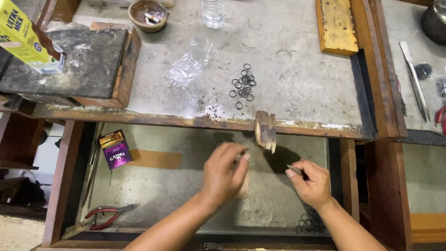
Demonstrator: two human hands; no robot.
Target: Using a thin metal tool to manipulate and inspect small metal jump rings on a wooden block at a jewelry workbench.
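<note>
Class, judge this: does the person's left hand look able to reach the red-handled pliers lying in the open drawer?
Probably yes: the left hand hovers over the drawer, and only bare drawer floor lies between it and the red-handled pliers.

Two bare forearms enter from the near edge, one left of centre and one to the right. Neither wears a sleeve, glove, watch or bracelet in the part that shows. The left hand (223, 174) has no ring on the fingers in view, and its nails are short and unpainted. The right hand (312, 182) is likewise bare, with a short, plain thumbnail; its other nails are turned away and cannot be made out. No clothing on the body comes into view.
</note>
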